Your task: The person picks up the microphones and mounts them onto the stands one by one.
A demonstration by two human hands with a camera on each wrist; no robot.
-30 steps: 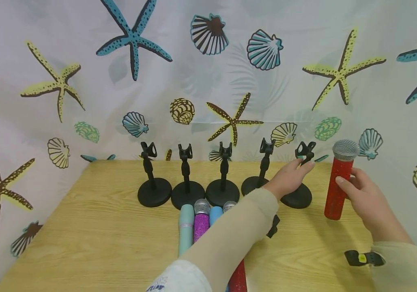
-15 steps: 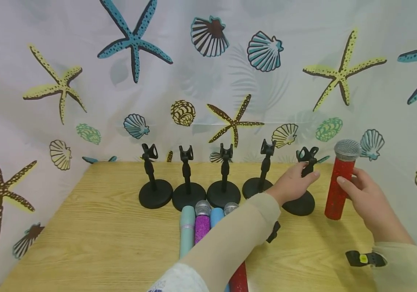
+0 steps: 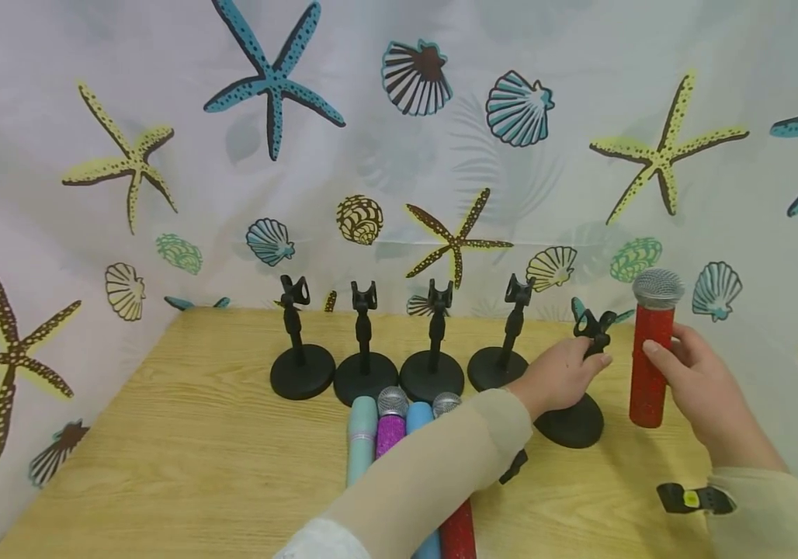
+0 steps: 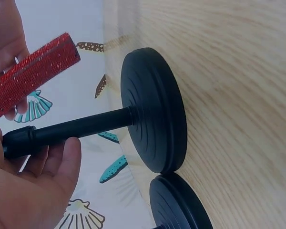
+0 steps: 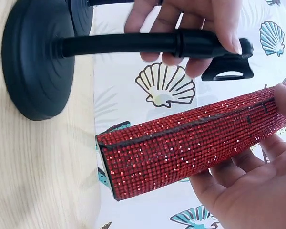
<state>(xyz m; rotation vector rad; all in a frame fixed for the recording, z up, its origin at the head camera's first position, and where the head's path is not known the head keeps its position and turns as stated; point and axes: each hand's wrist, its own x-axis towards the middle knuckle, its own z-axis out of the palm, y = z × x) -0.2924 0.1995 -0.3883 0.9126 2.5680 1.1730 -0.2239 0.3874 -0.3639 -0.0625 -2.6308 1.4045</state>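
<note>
My left hand [image 3: 558,374] grips the neck of the rightmost black microphone stand [image 3: 570,425], just below its clip [image 3: 595,322]. In the left wrist view, the fingers curl round the upper part of the stand's pole [image 4: 86,126]. To the right, my right hand [image 3: 695,380] holds a red glittery microphone [image 3: 650,365] nearly upright, its silver mesh head on top. The microphone is above the table, beside the stand and apart from its clip. The right wrist view shows thumb and fingers round the red rhinestone handle [image 5: 181,148].
Several more black stands [image 3: 366,376] stand in a row at the back, their clips bare. In front lie a mint microphone [image 3: 362,435], a purple one [image 3: 391,431], a blue one [image 3: 419,416] and another red one [image 3: 458,532], partly hidden by the left sleeve. A patterned cloth hangs behind.
My left hand has drawn the rightmost stand toward me, away from the row. The right hand keeps the red microphone in about the same place. The head view has shifted slightly.
</note>
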